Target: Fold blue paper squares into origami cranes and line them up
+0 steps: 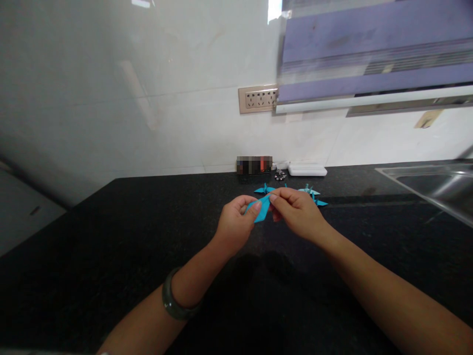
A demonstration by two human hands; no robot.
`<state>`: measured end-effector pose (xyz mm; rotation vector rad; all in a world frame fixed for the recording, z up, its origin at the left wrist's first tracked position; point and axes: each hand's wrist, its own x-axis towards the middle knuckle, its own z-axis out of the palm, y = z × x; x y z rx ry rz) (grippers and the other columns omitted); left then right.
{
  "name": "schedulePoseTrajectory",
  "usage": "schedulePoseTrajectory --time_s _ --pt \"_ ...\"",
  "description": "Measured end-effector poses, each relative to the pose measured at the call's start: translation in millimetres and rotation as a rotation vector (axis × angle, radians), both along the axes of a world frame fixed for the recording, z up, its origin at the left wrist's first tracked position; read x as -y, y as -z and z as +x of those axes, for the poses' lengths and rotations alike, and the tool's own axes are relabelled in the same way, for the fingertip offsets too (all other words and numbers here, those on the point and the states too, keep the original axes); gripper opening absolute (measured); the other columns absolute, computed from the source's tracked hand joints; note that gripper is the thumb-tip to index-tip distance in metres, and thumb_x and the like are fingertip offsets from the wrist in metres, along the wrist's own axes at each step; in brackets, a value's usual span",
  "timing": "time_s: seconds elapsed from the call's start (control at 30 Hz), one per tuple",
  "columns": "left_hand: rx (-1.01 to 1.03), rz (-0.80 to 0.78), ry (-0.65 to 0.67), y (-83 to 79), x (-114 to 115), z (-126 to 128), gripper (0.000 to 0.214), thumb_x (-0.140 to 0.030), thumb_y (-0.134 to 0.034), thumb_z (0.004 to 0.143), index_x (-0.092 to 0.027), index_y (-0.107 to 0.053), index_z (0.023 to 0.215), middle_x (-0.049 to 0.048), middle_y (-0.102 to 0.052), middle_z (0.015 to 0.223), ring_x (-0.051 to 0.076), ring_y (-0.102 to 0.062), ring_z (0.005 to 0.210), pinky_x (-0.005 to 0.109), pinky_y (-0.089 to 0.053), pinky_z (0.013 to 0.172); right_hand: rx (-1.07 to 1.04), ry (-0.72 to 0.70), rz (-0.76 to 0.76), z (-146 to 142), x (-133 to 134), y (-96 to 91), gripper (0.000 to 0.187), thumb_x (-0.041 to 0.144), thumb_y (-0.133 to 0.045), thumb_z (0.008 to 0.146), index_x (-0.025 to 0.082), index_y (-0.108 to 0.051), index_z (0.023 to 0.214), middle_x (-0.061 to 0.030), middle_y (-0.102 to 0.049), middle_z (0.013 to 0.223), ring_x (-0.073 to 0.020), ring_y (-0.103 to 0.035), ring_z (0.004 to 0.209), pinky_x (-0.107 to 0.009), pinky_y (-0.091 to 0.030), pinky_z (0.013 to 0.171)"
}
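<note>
A small folded piece of blue origami paper (262, 210) is held up between my two hands above the dark counter. My left hand (238, 222) pinches its left side, the thumb lying across the face of the paper. At its upper right corner, the thumb and fingers of my right hand (297, 209) are closed on the tip. Behind my hands stand several folded paper cranes; one blue crane (264, 189) shows to the left of my right hand, and a blue wing (320, 202) sticks out past its right side. My right hand partly hides them.
Along the wall on the black countertop (148, 217) lie a dark box (254, 165), a small dark beaded object (280, 175) and a white case (307, 170). A steel sink (443, 185) is set into the right side. Above are a socket panel (258, 99) and a purple blind (369, 44).
</note>
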<state>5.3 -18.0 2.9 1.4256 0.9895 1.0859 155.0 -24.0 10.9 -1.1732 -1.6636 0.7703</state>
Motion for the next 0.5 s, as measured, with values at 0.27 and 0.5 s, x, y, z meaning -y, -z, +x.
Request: schedulePoseTrajectory --time_s 0.27,0.5 --pt "-0.04 0.024 -0.01 1.9 -2.6 -2.9 0.027 -0.04 -0.058 0.072 -0.014 -0.057 0.079 -0.004 -0.047 0.052 0.005 -0.037 0.042 0.017 -0.026 0.041 -0.011 0.061 0.05 -0.5 3.9 -4.7 0.016 0.03 -0.051 0.078 0.017 -0.06 0.08 0.0019 -0.055 0.056 -0.01 -0.05 0.048 -0.023 -0.038 0.047" --pt "-0.072 0.032 -0.022 2.2 -3.1 -3.3 0.027 -0.041 -0.056 0.073 -0.014 -0.056 0.075 -0.0045 -0.045 0.051 0.006 -0.037 0.043 0.017 -0.027 0.042 -0.055 -0.013 0.01 0.8 1.3 -1.0 0.022 0.033 -0.043 0.082 0.017 -0.055 0.072 0.0 -0.056 0.063 -0.0092 -0.051 0.048 -0.023 -0.04 0.046"
